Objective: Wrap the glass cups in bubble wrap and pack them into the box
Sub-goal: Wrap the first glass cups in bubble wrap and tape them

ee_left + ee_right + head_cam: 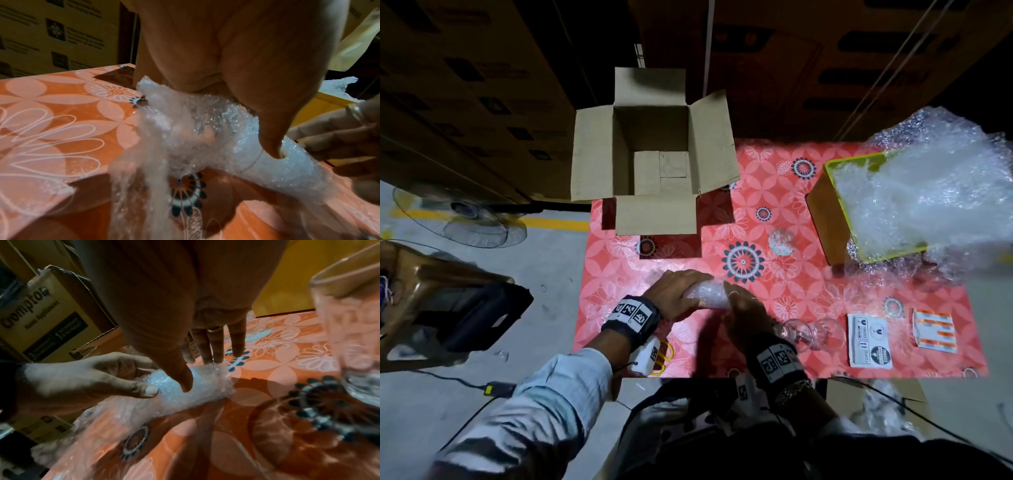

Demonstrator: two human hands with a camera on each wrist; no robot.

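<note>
Item in hand: one roll [707, 294] of bubble wrap, presumably with a cup inside, lying on the table [808, 291] near its front edge. The left hand [676, 294] is gripping one end, thumb and fingers curled round it; the right hand [743, 308] is pressing on the other end with straight fingers, thumb tucked against it.

Risks, as judged:
- Loose tail trailing; the wrap could be unrolling if the pressure eases.
- Bare cups [810, 334] are standing just beside the right wrist; an elbow could be knocking them.

Count:
- box [654, 154]: one, open, holding no cups yet
- bare cups: two seem to be showing
- label sheets [869, 341]: two
- tray [839, 205] of spare wrap: one
</note>
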